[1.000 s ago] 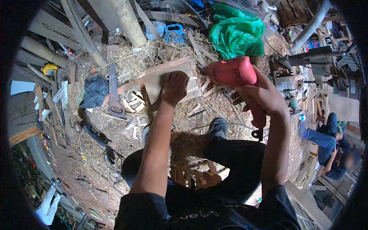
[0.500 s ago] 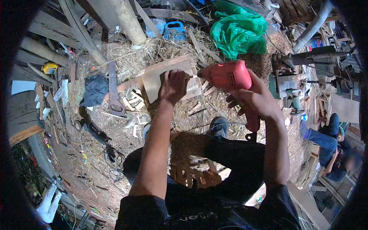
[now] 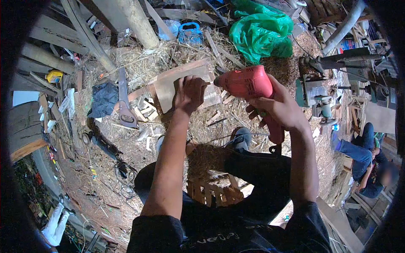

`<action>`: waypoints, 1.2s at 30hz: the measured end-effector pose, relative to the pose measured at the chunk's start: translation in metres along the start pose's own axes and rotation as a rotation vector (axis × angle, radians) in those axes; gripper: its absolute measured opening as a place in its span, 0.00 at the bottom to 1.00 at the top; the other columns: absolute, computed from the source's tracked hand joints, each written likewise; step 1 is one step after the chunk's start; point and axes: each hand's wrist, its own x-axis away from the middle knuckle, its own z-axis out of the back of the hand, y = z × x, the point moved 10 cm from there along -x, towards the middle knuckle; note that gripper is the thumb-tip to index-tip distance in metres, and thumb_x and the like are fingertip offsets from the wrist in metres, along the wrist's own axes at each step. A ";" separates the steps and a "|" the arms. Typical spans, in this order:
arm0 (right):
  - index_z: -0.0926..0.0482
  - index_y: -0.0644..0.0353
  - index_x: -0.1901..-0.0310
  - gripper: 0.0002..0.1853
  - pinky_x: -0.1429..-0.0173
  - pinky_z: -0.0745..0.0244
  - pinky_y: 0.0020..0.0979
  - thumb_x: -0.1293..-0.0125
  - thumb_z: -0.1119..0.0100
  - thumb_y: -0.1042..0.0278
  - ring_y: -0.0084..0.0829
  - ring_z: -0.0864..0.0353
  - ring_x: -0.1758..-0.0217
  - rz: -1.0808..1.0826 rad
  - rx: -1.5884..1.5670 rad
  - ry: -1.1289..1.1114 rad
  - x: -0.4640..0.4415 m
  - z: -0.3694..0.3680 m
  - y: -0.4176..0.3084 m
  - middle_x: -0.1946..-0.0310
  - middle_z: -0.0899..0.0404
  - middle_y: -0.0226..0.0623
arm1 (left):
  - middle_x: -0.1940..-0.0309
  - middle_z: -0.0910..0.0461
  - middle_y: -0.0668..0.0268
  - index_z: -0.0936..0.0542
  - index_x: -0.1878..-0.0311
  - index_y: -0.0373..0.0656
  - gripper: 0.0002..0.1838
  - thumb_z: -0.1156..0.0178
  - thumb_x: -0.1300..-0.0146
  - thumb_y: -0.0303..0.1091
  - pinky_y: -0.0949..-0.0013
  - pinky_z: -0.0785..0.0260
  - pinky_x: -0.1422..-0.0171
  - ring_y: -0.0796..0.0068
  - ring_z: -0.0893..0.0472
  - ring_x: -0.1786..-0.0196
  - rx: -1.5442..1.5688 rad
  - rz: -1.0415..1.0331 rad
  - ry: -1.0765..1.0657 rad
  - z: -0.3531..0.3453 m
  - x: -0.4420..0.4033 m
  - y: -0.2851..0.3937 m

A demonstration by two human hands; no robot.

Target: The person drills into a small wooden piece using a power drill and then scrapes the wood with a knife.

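Right hand is wrapped around the rear and grip of the red power drill, partly closed, with several fingers extending past the grip on the near side; finger contact with the trigger cannot be determined. Left hand is curled, mostly closed, over the thin wooden board, with a small light-coloured piece projecting from its fingers toward the drill nose. The drill lies roughly horizontal, nose directed at the left hand; contact between nose and piece cannot be confirmed. The left hand and wrist obstruct the view of the middle of the board and of the held end of the piece. The board lies over straw on the ground. The handsaw lies to the left of the board, beside the black plastic sheet, with wood offcuts between saw and board. A wooden post stands beyond the board. A seated person is at far right, well apart from the drill. Containers: the blue handled container sits beyond the board; the green plastic bag lies crumpled beyond the drill. Contents of both are not discernible.
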 end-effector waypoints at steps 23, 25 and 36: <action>0.40 0.57 0.27 0.38 0.68 0.18 0.31 0.40 0.39 0.76 0.30 0.15 0.63 -0.035 0.006 0.001 -0.003 0.001 0.001 0.53 0.18 0.38 | 0.54 0.25 0.59 0.28 0.52 0.43 0.14 0.39 0.36 0.37 0.48 0.39 0.38 0.57 0.27 0.45 0.012 0.027 -0.071 -0.001 -0.002 -0.002; 0.40 0.57 0.27 0.38 0.68 0.18 0.31 0.39 0.39 0.76 0.30 0.15 0.63 -0.019 0.029 -0.008 -0.005 0.003 0.002 0.53 0.18 0.39 | 0.55 0.26 0.59 0.28 0.52 0.43 0.14 0.39 0.36 0.37 0.48 0.39 0.38 0.57 0.27 0.45 -0.001 0.027 -0.068 -0.001 -0.001 -0.002; 0.38 0.56 0.30 0.34 0.68 0.19 0.31 0.38 0.40 0.75 0.29 0.15 0.65 -0.050 0.066 0.000 -0.007 0.005 0.003 0.56 0.18 0.38 | 0.56 0.27 0.58 0.28 0.52 0.43 0.12 0.43 0.32 0.39 0.45 0.41 0.38 0.55 0.28 0.46 -0.038 -0.001 -0.050 -0.005 0.001 -0.001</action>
